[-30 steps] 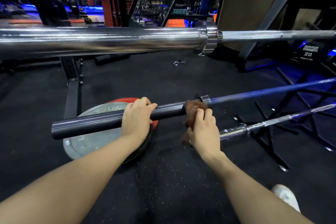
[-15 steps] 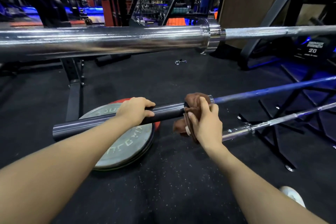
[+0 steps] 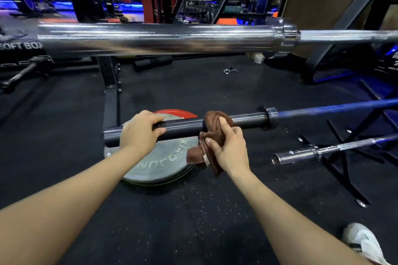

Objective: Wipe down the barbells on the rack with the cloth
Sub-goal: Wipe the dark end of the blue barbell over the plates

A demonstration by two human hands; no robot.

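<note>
While the left hand (image 3: 141, 131) curls over the dark bar (image 3: 185, 128) near its free end, the right hand (image 3: 228, 148) grips a brown cloth (image 3: 213, 122) wrapped round the same bar, left of its collar (image 3: 271, 117). A grey plate (image 3: 163, 163) on the floor (image 3: 193, 211) reads "JUN". Far left, a sign (image 3: 20, 45) says "SOFT BO". A big shiny bar (image 3: 161, 36) runs above; a thin bar (image 3: 301, 154) ends nearby.

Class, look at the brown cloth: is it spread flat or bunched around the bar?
Bunched. The brown cloth wraps over the dark barbell sleeve, gripped by the right hand, with loose ends hanging below.
</note>
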